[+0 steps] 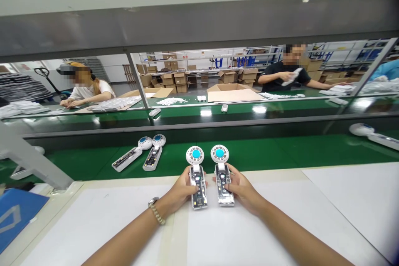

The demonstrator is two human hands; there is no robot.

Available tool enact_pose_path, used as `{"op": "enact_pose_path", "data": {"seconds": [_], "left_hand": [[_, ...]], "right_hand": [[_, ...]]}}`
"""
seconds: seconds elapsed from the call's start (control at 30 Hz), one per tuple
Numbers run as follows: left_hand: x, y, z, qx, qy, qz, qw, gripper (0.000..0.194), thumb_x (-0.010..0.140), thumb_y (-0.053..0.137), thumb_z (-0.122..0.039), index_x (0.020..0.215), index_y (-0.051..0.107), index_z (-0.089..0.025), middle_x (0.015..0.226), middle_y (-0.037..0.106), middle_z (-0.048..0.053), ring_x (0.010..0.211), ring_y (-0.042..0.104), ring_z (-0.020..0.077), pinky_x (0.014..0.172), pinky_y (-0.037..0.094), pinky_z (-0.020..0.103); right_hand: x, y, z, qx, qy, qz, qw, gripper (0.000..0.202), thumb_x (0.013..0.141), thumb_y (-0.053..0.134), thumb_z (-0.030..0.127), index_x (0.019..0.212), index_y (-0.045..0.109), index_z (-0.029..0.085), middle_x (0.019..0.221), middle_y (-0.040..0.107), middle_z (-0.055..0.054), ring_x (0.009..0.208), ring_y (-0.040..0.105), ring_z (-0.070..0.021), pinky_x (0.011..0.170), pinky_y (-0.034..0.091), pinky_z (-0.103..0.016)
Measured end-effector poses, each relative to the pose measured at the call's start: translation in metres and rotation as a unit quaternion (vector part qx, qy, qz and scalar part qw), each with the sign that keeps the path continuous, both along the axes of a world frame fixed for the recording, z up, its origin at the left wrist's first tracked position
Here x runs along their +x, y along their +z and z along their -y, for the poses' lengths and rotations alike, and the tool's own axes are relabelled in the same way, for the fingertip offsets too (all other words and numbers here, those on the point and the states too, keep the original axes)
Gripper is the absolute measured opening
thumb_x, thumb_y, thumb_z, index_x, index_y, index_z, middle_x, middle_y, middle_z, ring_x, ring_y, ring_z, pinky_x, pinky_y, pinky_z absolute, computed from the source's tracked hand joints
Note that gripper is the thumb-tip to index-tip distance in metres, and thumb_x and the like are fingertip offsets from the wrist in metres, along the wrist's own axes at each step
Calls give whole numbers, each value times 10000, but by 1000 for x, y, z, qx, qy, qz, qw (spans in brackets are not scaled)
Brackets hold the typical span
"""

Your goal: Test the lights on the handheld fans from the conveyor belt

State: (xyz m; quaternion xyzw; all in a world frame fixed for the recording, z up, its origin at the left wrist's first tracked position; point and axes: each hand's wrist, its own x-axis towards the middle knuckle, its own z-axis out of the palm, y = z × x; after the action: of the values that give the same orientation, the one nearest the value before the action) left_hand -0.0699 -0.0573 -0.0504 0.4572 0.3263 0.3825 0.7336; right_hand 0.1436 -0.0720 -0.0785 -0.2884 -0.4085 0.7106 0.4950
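My left hand is closed round a handheld mini fan, its thumb on the dark circuit board seen in the body. A matching fan is in my right hand, whose thumb also presses on the board side. Both fans stand side by side, slightly apart, with round white heads and blue centres pointing away from me. Beyond my left hand, two similar fans lie on the green conveyor belt, their circuit boards showing.
Another fan lies on the belt at the right. A white-topped bench is below my arms, with a blue folder at left. Across the line, two people handle white parts near an open cardboard box. A metal beam crosses above.
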Motion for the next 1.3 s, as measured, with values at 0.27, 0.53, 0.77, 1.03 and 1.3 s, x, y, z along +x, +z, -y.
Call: {"op": "enact_pose_path", "data": {"seconds": [0.27,0.53,0.77,1.03,1.3], "left_hand": [[0,1,0,0,-4,3,1000,600,571,760,-161,1050,398,-181,1125,475,106,906,559,218,664,454,279],[-1,-3,-2,7,-6,-4,1000,563,581,746,-133,1042,425,-173,1110,488,106,904,568,225,689,464,305],[1,-6,-2,2,9,30,1000,462,612,735,-130,1003,493,-169,1101,543,97,921,583,226,749,457,308],[3,-5,-4,-143,-18,33,989,653,736,388,-702,658,576,-81,556,590,89,541,590,179,714,493,349],[-40,-14,-49,81,199,-178,960,491,651,616,-558,848,546,-113,841,635,126,737,621,218,690,499,334]], "right_hand": [[-1,4,1,-6,-5,0,1000,726,619,749,214,1234,365,256,1004,620,-73,950,587,-248,839,425,-400],[-1,7,2,-4,-13,20,1000,754,617,755,263,1255,354,237,1020,622,-91,982,577,-259,823,436,-390],[-2,6,3,-32,-7,9,999,600,621,751,257,1149,468,227,1051,626,-82,1017,573,-263,837,444,-362],[3,16,-16,-152,24,-31,988,612,780,323,698,714,598,156,572,589,-47,557,575,-176,732,506,-346],[31,-3,-66,-69,-148,177,971,468,657,687,496,981,556,184,828,671,-55,762,635,-213,664,519,-266]]}}
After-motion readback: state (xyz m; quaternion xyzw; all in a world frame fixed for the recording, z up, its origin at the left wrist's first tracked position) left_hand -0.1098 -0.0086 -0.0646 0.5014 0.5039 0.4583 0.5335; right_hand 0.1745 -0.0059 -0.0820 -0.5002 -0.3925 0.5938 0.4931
